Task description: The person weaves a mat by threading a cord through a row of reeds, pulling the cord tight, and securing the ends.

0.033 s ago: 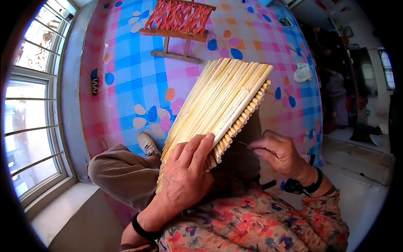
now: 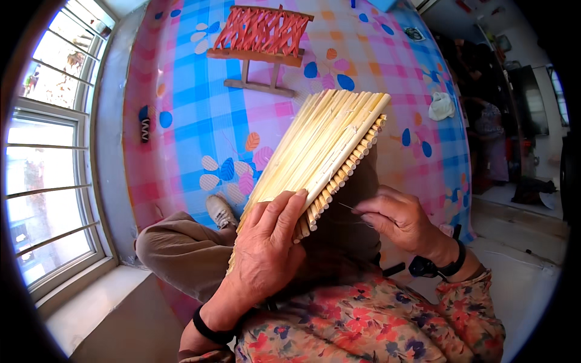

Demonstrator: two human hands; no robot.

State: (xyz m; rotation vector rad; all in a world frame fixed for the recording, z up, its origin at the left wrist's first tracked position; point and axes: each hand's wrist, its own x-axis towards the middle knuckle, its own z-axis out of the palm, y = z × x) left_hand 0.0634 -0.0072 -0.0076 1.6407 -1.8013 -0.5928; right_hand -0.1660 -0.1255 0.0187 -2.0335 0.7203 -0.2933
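A panel of pale straw-coloured stalks (image 2: 321, 151) fills the middle of the frame, slanting from lower centre up toward the upper right; its upper layer runs lengthwise, and a row of round cut ends shows beneath its right edge. The left hand (image 2: 266, 242), at lower centre, grips the panel's lower part, fingers flat over the top stalks and fingertips near the right edge; its thumb is hidden. Right of centre, the right hand (image 2: 402, 221) is closed, thumb and fingers pinching a thin needle-like piece (image 2: 346, 207) that points left toward the cut ends, just apart from them. A dark band (image 2: 212, 330) circles the left wrist, and a black watch-like band (image 2: 448, 268) the right. Below lie a floral garment (image 2: 363, 314) and, at lower left, a bent leg in brown trousers (image 2: 181, 251) with a light shoe (image 2: 221, 212) beyond the knee. At the top of the frame, a wooden frame laced with red strips (image 2: 263, 33) stands on a checked, leaf-patterned sheet (image 2: 200, 121). A crumpled white cloth (image 2: 442, 106) lies at upper right, and a barred window (image 2: 48, 181) takes up the left side.
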